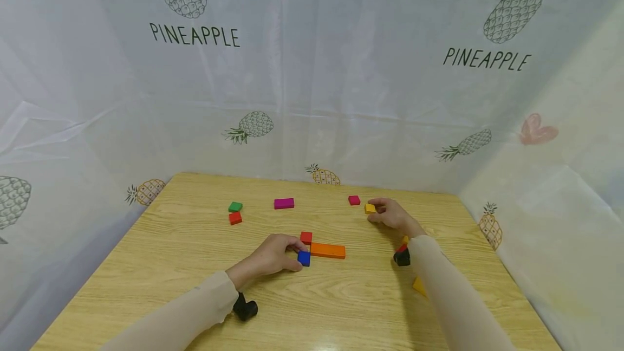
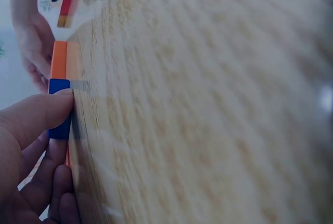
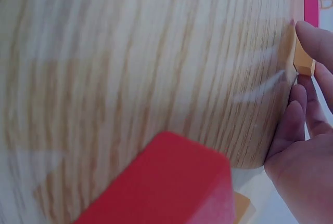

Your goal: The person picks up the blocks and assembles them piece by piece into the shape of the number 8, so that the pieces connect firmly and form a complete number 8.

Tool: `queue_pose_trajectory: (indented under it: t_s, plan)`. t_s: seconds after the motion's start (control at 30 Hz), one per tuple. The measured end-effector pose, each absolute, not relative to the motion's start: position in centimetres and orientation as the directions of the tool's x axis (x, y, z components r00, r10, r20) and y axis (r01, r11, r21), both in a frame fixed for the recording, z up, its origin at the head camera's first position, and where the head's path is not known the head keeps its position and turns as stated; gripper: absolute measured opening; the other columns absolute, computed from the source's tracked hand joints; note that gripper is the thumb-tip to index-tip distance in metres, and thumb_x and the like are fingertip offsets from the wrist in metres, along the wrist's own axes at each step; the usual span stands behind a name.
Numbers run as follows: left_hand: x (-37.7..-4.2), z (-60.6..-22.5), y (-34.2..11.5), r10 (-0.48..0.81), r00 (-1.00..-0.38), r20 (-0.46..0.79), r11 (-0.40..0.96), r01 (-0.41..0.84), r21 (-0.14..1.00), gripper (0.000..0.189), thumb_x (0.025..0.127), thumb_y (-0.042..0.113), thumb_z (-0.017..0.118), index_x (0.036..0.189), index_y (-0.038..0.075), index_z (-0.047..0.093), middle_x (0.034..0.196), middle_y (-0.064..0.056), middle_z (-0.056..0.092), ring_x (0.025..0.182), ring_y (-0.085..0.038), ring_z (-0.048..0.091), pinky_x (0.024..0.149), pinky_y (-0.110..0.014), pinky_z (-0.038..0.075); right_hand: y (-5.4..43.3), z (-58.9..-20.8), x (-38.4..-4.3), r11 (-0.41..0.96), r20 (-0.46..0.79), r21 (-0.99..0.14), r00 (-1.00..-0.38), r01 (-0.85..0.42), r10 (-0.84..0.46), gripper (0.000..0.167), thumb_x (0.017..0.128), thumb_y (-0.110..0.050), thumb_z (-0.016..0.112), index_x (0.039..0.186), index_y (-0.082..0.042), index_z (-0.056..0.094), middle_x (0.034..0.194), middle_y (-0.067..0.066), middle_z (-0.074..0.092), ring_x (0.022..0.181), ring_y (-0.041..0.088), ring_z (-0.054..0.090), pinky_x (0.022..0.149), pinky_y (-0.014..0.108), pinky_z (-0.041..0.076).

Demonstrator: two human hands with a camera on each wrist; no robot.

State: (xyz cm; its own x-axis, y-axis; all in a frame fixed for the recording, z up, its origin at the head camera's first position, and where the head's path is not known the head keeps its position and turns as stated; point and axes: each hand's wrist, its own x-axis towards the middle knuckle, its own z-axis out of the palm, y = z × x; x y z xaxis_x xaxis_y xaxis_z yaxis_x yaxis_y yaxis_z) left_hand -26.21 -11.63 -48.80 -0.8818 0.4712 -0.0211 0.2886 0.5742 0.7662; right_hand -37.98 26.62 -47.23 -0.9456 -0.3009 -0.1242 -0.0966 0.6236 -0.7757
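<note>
My left hand (image 1: 275, 255) pinches a blue block (image 1: 304, 258) between thumb and fingers, low at the table. The blue block meets the left end of a long orange block (image 1: 327, 251). Just behind it sits a red block (image 1: 306, 238). In the left wrist view the thumb presses on the face of the blue block (image 2: 60, 130), in line with the orange block (image 2: 59, 60). Farther right and back, my right hand (image 1: 394, 215) has its thumb and fingers around a small yellow block (image 1: 370, 208), also visible in the right wrist view.
At the back are a pink block (image 1: 354, 200) and a purple block (image 1: 284, 203). A green block (image 1: 235, 207) and a red block (image 1: 235, 218) lie at the left. Another yellow block (image 1: 419, 287) shows partly behind the right sleeve. A pineapple-print curtain (image 1: 341, 80) borders the table.
</note>
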Motion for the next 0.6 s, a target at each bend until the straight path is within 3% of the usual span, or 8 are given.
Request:
queue_pose_trajectory:
  t_s: [0.6]
  plan:
    - [-25.97, -48.49, -11.56, 0.469, -0.883, -0.022, 0.572, 0.285, 0.769, 0.032, 0.086, 0.012, 0.089, 0.116, 0.018, 0.079, 0.110, 0.006, 0.074, 0.105, -0.017, 0.065, 0.100, -0.047, 0.054, 26.04, -47.45, -37.84, 0.659, -0.094, -0.746, -0.964, -0.096, -0.247, 0.047, 0.104, -0.009, 0.068, 0.148, 0.004, 0.055, 0.149, 0.029, 0.050, 0.131, 0.045, 0.052, 0.107, 0.054, 0.048]
